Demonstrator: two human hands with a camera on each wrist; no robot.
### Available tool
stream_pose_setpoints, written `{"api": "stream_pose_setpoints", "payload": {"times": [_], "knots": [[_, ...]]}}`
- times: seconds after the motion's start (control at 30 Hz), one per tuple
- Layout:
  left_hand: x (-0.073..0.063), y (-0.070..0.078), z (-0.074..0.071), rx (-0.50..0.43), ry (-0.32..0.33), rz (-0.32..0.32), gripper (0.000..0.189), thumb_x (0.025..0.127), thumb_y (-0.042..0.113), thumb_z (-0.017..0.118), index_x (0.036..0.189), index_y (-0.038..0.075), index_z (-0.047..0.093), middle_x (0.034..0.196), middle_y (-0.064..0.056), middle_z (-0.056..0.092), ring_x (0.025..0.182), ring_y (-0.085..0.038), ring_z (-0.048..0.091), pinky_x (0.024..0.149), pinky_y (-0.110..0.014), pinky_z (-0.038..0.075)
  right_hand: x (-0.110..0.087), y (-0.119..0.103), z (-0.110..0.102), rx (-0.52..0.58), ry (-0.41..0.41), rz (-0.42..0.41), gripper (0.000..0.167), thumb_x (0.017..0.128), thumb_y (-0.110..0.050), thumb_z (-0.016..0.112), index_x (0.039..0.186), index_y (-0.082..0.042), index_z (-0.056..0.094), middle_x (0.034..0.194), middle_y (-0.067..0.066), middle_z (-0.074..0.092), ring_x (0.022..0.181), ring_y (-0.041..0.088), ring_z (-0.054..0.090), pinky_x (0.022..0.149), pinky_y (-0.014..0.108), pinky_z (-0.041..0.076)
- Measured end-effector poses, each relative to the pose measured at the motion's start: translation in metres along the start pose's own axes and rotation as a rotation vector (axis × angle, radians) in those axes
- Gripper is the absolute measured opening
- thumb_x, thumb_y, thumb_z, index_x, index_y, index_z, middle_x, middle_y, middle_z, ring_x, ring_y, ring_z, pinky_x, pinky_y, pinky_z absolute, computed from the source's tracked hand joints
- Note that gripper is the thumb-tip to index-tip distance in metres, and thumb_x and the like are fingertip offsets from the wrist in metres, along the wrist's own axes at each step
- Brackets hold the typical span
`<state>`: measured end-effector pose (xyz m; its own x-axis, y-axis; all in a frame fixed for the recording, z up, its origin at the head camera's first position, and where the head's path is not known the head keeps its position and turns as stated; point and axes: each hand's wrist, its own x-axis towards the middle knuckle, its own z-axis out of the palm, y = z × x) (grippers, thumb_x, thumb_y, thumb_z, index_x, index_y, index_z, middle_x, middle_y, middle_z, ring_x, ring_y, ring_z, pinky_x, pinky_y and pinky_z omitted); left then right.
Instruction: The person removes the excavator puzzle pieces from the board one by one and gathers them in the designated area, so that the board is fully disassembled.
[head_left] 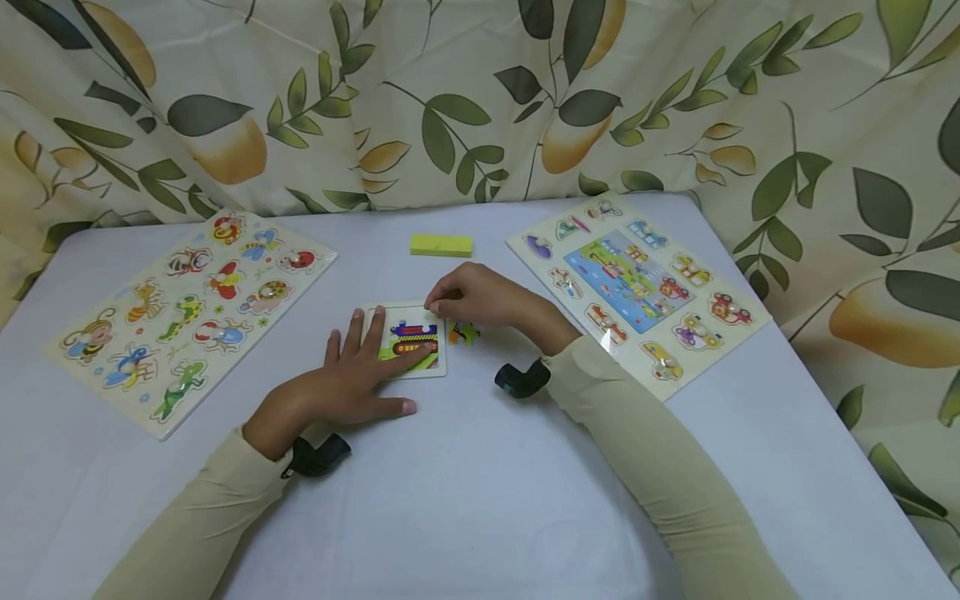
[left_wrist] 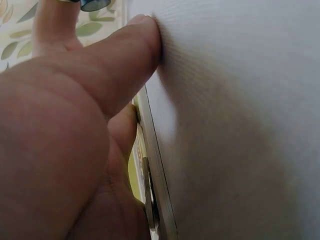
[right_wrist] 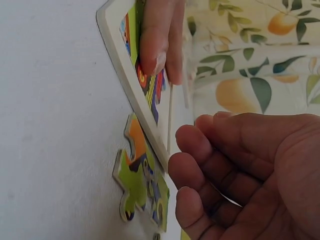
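Observation:
A small square puzzle tray point(head_left: 444, 367) lies on the table, with a picture of a tracked vehicle partly assembled in it. My left hand point(head_left: 345, 383) lies spread across it. The straight index finger presses on the picture, while the thumb touches the cloth. At the tray's far right corner, my right hand point(head_left: 476, 296) has curled fingers, the thumb tip close to the index. Nothing shows between the fingertips in the right wrist view, though their inner side is hidden. Loose green and orange puzzle pieces point(right_wrist: 132, 187) lie beside the tray, under the right hand.
A larger insect puzzle board point(head_left: 217, 304) lies at the left and a vehicle puzzle board point(head_left: 555, 250) at the right. Behind the tray sits a yellow-green block point(head_left: 441, 245). The white-covered table point(head_left: 465, 500) meets a leaf-patterned curtain point(head_left: 450, 108) at its back.

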<state>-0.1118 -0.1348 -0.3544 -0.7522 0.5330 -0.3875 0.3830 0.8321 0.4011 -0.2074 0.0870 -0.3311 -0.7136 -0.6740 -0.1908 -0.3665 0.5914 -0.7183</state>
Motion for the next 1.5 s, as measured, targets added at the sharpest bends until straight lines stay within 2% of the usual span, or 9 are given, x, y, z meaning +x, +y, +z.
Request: {"api": "stream_pose_setpoints", "payload": {"times": [0.57,0.8,1.17,1.5], "knots": [[0.0,-0.003,0.003,0.01,0.021,0.017,0.075,0.091,0.06,0.056,0.154,0.034,0.026,0.155,-0.026,-0.022,0.137,-0.047,-0.028,0.102,-0.071,-0.01,0.017,-0.015,0.015,0.014,-0.005,0.0,0.021,0.098,-0.014,0.059,0.112,-0.004,0.072,0.099,0.0,0.071,0.084,0.012,0.058,0.08,0.025,0.046],[-0.001,-0.003,0.003,0.008,0.033,0.032,0.074,0.091,0.059,0.056,0.154,0.033,0.027,0.155,-0.027,-0.021,0.137,-0.048,-0.027,0.101,-0.072,-0.009,0.023,-0.018,0.02,-0.025,-0.022,-0.025,0.023,0.099,-0.014,0.058,0.114,-0.004,0.071,0.102,0.002,0.07,0.085,0.011,0.057,0.082,0.024,0.045],[0.001,-0.003,0.004,0.01,0.024,0.031,0.074,0.092,0.06,0.054,0.155,0.035,0.023,0.154,-0.025,-0.024,0.136,-0.045,-0.031,0.101,-0.071,-0.011,0.026,-0.019,0.023,-0.026,-0.03,-0.003,0.023,0.1,-0.015,0.056,0.116,-0.006,0.07,0.107,0.0,0.069,0.09,0.011,0.057,0.086,0.025,0.044],[0.001,-0.003,0.005,0.027,0.034,0.028,0.074,0.092,0.06,0.054,0.155,0.034,0.025,0.155,-0.026,-0.021,0.136,-0.047,-0.028,0.101,-0.072,-0.01,0.025,-0.02,0.025,0.002,-0.02,-0.004,0.022,0.1,-0.013,0.056,0.116,-0.005,0.07,0.11,0.002,0.068,0.094,0.013,0.058,0.088,0.026,0.044]]}}
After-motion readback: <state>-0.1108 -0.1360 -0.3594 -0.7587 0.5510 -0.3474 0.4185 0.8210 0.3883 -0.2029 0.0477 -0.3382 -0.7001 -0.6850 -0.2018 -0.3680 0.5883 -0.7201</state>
